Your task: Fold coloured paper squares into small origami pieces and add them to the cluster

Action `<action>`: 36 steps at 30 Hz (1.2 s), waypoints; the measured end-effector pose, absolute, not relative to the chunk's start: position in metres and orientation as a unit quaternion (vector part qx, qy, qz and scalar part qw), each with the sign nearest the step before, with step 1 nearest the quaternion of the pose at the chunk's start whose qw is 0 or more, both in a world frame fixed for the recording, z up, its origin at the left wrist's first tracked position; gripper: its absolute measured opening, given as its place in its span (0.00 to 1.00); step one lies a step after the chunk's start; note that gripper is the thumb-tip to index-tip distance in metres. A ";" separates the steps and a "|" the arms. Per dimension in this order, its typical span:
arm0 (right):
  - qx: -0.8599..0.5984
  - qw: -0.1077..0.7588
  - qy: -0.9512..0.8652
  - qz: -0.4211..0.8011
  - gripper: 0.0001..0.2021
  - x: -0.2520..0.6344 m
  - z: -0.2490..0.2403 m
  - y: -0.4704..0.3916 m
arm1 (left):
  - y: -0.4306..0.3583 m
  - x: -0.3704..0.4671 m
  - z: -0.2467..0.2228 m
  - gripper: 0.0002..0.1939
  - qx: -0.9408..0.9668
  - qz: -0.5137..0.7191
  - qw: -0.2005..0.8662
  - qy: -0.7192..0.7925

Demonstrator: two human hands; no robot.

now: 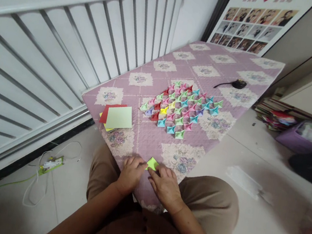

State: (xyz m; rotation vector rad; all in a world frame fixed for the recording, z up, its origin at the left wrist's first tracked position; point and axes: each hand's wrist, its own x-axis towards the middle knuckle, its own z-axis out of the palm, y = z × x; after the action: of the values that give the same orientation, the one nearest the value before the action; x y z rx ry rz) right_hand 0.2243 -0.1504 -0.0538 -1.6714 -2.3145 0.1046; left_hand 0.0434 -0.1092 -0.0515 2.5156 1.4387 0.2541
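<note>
A small folded yellow-green paper lies on the table near its front edge. My left hand rests at the paper's left side, its fingertips pressed together on that edge. My right hand touches the right side, with the index finger on the paper and the other fingers partly curled. Beyond them stand rows of small folded paper pieces in pink, green, blue, red and yellow. To the left is a stack of square sheets, light green on top, with red and yellow beneath.
The table has a purple floral cover. A black object with a cord lies at its far right. A white radiator borders the left side. A power strip sits on the floor.
</note>
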 end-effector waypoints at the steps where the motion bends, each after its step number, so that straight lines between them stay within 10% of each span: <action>1: -0.578 0.140 -0.803 0.039 0.17 0.224 -0.054 -0.150 | -0.113 0.044 -0.054 0.13 0.869 0.093 0.105 0.474; 30: -0.652 0.215 -0.724 0.065 0.10 0.251 -0.055 -0.145 | -0.134 0.059 -0.046 0.21 0.883 -0.001 0.019 0.469; 36: -0.689 0.208 -0.692 0.067 0.27 0.226 -0.058 -0.111 | -0.136 0.058 -0.048 0.20 0.881 0.015 0.014 0.472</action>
State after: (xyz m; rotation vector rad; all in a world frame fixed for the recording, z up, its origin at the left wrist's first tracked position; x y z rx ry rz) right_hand 0.2258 -0.1114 -0.0578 -1.9166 -1.9249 0.1856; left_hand 0.0579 -0.1361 -0.0476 2.7443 1.4708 0.0468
